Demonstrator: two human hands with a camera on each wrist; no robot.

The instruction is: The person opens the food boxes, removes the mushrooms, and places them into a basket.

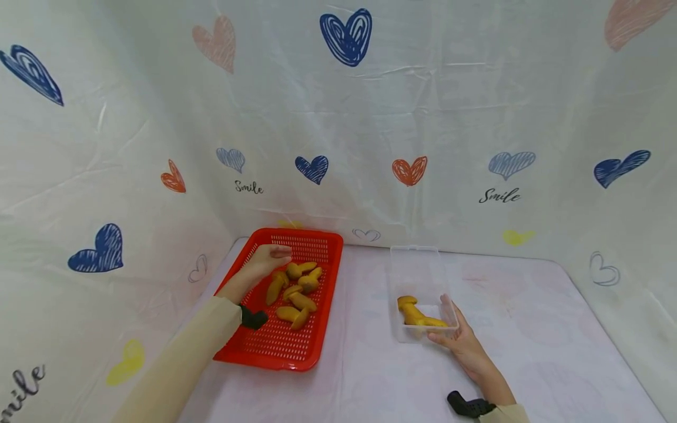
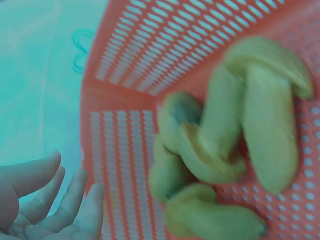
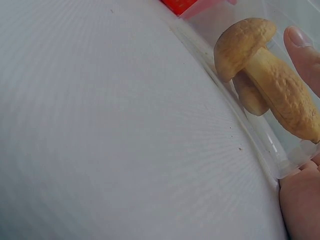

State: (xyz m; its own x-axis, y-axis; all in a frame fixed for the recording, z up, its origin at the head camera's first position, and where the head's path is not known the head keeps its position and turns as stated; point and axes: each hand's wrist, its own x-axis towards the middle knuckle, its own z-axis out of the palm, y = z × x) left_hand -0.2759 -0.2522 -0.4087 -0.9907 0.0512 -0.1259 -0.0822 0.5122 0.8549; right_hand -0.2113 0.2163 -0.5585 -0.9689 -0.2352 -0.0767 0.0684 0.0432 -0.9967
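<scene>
A red perforated basket (image 1: 296, 364) holds several yellow-brown mushrooms (image 1: 301, 301), some lying against each other in the left wrist view (image 2: 272, 130). Above the basket's back left part is the left hand (image 1: 271, 258), holding nothing, its fingers loosely bent and apart in the left wrist view (image 2: 60, 205). To the right stands a clear plastic box (image 1: 399, 333) with its lid (image 1: 415, 264) folded back. Mushrooms (image 1: 414, 314) lie inside it. The right hand (image 1: 465, 346) grips the box's near right corner, thumb at the rim in the right wrist view (image 3: 305, 60).
Basket and box stand on a white-covered table (image 1: 365, 376), some way apart. A pale curtain (image 1: 370, 117) with printed hearts hangs behind the table and along the left. Black straps with devices sit at the left wrist (image 1: 254, 318) and the right wrist (image 1: 471, 405).
</scene>
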